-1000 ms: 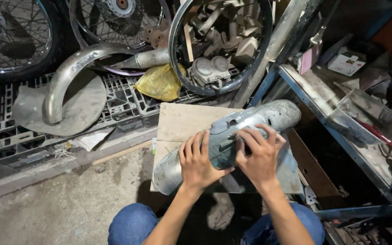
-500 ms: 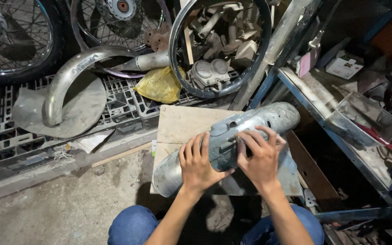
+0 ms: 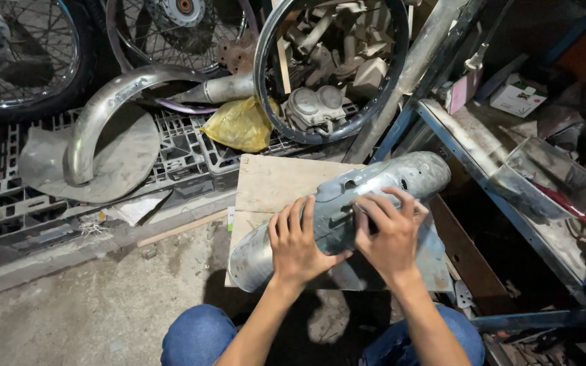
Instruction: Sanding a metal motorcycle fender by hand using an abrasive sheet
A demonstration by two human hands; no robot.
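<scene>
The dull silver metal fender (image 3: 347, 210) lies under both my hands, slanting from low on my left up to its rounded end beyond my right fingers. It rests on a pale wooden board (image 3: 272, 186) set on the concrete floor (image 3: 83, 305), with my knees in blue jeans (image 3: 198, 335) just below it. My left hand (image 3: 298, 244) lies flat on the fender's middle, fingers (image 3: 291, 218) spread apart and pressed on the curved metal, thumb hooked toward my right hand. My right hand (image 3: 389, 237) sits just beside it, touching at the thumbs, its fingers (image 3: 384, 203) curled together over the fender's top edge — whether they pinch something small there I cannot tell.

Past my fingertips, beyond the board, a crumpled yellow bag (image 3: 242, 125) sits on a grey plastic crate grid (image 3: 184, 146). Behind the bag a bare wheel rim (image 3: 266, 81) stands upright, with a heap of pale engine parts (image 3: 327, 74) seen through it. Farther off to the left of my left hand, a second curved fender (image 3: 103, 115) lies across a flat grey metal sheet (image 3: 127, 163), and two spoked wheels (image 3: 22, 54) lean at the back. To the right of my right hand runs a dusty blue metal frame (image 3: 456, 135) — a clear plastic tray (image 3: 544, 179) and a small white box (image 3: 518, 95) lie near it.
</scene>
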